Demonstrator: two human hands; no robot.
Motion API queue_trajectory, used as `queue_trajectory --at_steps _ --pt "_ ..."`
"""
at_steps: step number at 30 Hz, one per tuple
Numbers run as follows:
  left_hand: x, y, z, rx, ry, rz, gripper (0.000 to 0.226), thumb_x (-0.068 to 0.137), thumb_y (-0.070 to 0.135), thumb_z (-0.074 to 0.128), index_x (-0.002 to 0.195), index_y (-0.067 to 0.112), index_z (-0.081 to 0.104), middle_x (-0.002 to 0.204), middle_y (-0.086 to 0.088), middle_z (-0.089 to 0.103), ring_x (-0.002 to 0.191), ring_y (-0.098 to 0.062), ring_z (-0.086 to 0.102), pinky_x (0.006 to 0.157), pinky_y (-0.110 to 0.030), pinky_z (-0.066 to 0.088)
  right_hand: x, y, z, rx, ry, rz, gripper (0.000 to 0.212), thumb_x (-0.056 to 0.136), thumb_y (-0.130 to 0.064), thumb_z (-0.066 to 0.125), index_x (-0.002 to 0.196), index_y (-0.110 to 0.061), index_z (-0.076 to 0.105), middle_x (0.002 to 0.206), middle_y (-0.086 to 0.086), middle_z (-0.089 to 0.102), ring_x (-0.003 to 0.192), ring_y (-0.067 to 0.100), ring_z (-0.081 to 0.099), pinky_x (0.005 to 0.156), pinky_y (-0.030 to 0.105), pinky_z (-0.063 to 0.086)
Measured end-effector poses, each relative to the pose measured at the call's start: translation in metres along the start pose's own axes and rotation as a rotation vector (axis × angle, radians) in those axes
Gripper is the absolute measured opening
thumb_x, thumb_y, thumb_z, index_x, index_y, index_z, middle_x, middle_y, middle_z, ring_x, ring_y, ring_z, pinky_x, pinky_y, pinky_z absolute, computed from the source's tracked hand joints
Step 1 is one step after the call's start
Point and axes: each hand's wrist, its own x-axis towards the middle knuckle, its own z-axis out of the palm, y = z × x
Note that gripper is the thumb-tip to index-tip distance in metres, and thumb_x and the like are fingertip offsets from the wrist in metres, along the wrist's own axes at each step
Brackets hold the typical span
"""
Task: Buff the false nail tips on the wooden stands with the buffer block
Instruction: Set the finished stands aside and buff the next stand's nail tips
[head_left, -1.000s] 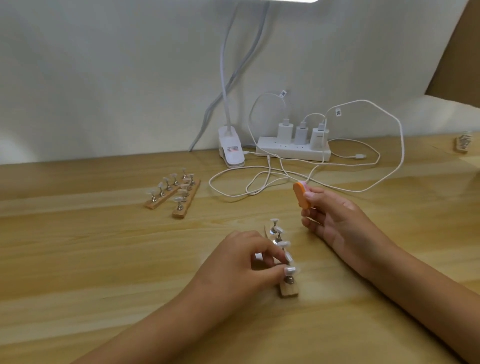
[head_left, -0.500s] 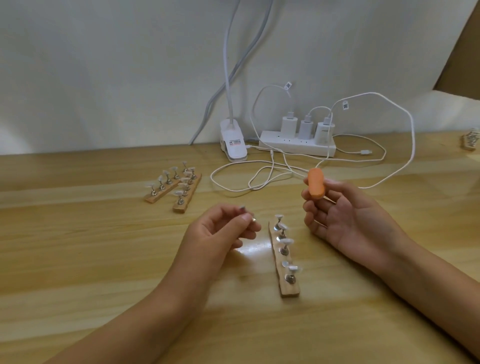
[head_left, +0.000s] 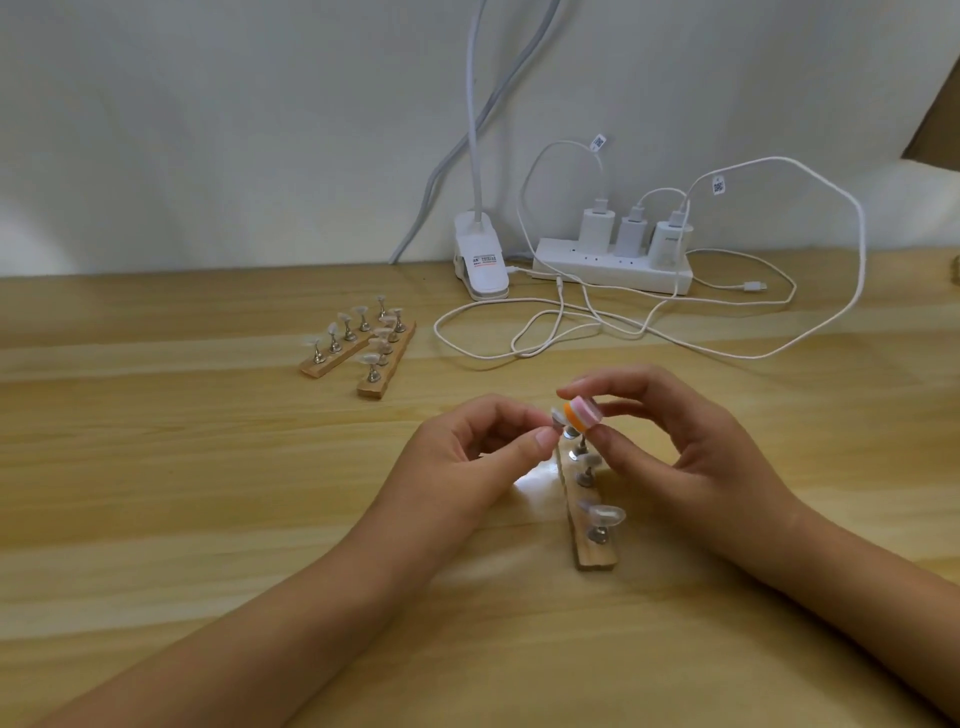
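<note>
Pinched in the left grip (head_left: 467, 452), between thumb and forefinger, is one false nail tip (head_left: 557, 415); whether its metal peg is held together with it cannot be told. The tip is kept lifted above the desk (head_left: 208, 519), probably so that such a small piece is steadied and can be turned freely. The right grip (head_left: 675, 447) is closed narrowly on the buffer block (head_left: 582, 413), forefinger above and thumb below, while the other fingers are loosely curled. Because the block is held in this way, its orange face is left free and is turned to 9 o'clock, toward the tip. The two seem to be touching, but the contact is too small to be sure.

Just below both grips the wooden stand (head_left: 597, 558) is laid on the desk, running from 12 to 6 o'clock. More tips are seen on its pegs, the clearest one (head_left: 602, 514) near the 6 o'clock end. It is judged that the stand is kept close so that each tip can be reached quickly.

Two other stands (head_left: 384, 364) with tips are placed side by side at 10 o'clock, well apart from the work; whether they are finished cannot be told. A lamp clip (head_left: 480, 260) at 12 o'clock, a power strip (head_left: 597, 260) at 1 o'clock and loose white cables (head_left: 519, 353) are left at the far edge.
</note>
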Motion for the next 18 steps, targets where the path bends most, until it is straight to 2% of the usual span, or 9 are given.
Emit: queue_trajectory --at_steps 4,8,12,15,18 --pt "-0.0002 -0.0009 0.0016 0.007 -0.022 -0.012 0.004 0.083 0.027 0.072 0.087 0.026 0.073 0.084 0.006 0.068 0.083 -0.008 0.062 0.079 -0.028 0.048 -0.0010 0.0022 -0.0007 -0.048 -0.056 -0.089 0.023 0.098 -0.017 0.061 0.121 -0.016 0.064 0.115 -0.004 0.067 0.110 0.019 0.065 0.095 0.029 0.051" --pt "-0.0002 -0.0013 0.0014 0.024 -0.023 -0.004 0.005 0.085 0.020 0.068 0.087 0.022 0.073 0.084 0.005 0.067 0.082 -0.009 0.061 0.077 -0.023 0.048 -0.0005 0.0055 -0.0043 -0.104 -0.062 -0.108 0.029 0.095 -0.009 0.059 0.122 -0.015 0.064 0.119 -0.006 0.066 0.113 0.018 0.063 0.094 0.037 0.051" --pt "-0.0008 -0.0007 0.0017 0.039 -0.040 0.007 0.017 0.082 0.028 0.068 0.094 0.017 0.072 0.084 0.005 0.067 0.080 -0.006 0.059 0.073 -0.019 0.047 -0.0017 0.0012 -0.0023 -0.108 -0.091 -0.197 0.030 0.094 -0.004 0.060 0.121 -0.016 0.064 0.122 0.001 0.064 0.113 0.019 0.063 0.089 0.023 0.053" --pt "-0.0011 -0.0001 0.0013 0.043 -0.035 0.001 0.009 0.087 0.021 0.067 0.094 0.017 0.071 0.084 0.007 0.066 0.080 -0.005 0.059 0.073 -0.020 0.047 -0.0009 0.0026 -0.0045 -0.133 -0.058 -0.173 0.028 0.093 -0.005 0.063 0.119 -0.013 0.066 0.119 0.001 0.066 0.109 0.015 0.064 0.094 0.025 0.049" --pt "-0.0008 -0.0011 0.0012 0.058 -0.041 0.012 0.009 0.088 0.022 0.066 0.094 0.018 0.071 0.085 0.005 0.066 0.080 -0.005 0.058 0.072 -0.018 0.047 -0.0012 0.0011 -0.0035 -0.165 -0.048 -0.197 0.028 0.092 -0.008 0.064 0.119 -0.016 0.066 0.118 0.000 0.066 0.108 0.015 0.064 0.094 0.020 0.047"
